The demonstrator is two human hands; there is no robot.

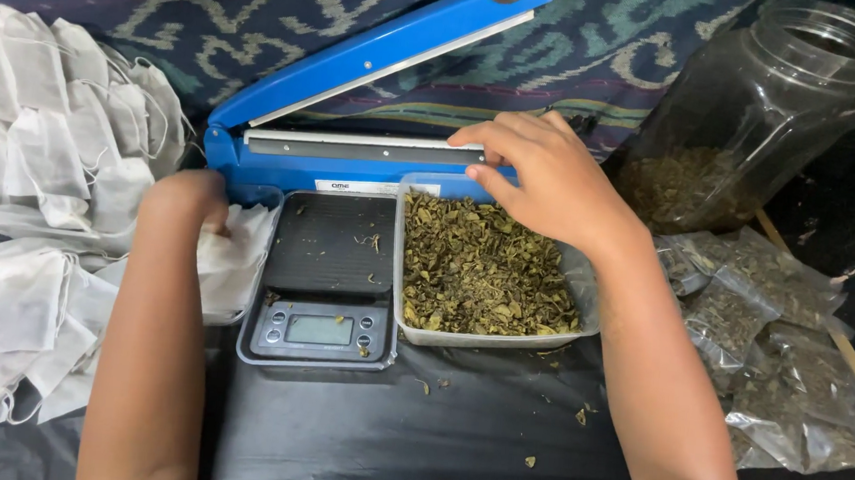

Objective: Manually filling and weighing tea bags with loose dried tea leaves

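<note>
Tray (574, 270) of dried leaves sits mid-worktop, just right of the scale (323, 278) and touching the near side of the sealer (353, 155). Clear, rectangular, nearly full of olive-brown leaves.

Right hand (542, 173) hovers over the tray's far edge, palm down. Fingers (488, 159) bent and close together, tips at the sealer's bar just beyond the tray rim. Cannot tell whether they pinch anything; nothing visible between them.

Left hand (190, 198) lies left of the scale, knuckles up, fingers curled down into a small container of white bags (236, 257). Fingertips hidden; grip not readable, though the hand rests on the bags.

Scale: black platform, grey panel with buttons and display on the near side, a few leaf crumbs on top. Stands in a clear tray.

Sealer: blue, arm raised, slanting up to the far right. Base runs along the far side of scale and tray.

Far left: a loose heap of empty white filter bags with strings (43, 143), spreading from far to near.

Far right: big clear jar (757, 113), open mouth, leaves in the lower part. Near right of it, several clear pouches (780, 365) filled with leaves, overlapping each other.

Worktop (414, 430): black sheet, scattered leaf bits on it near the tray. Patterned cloth (612, 42) behind the sealer.
</note>
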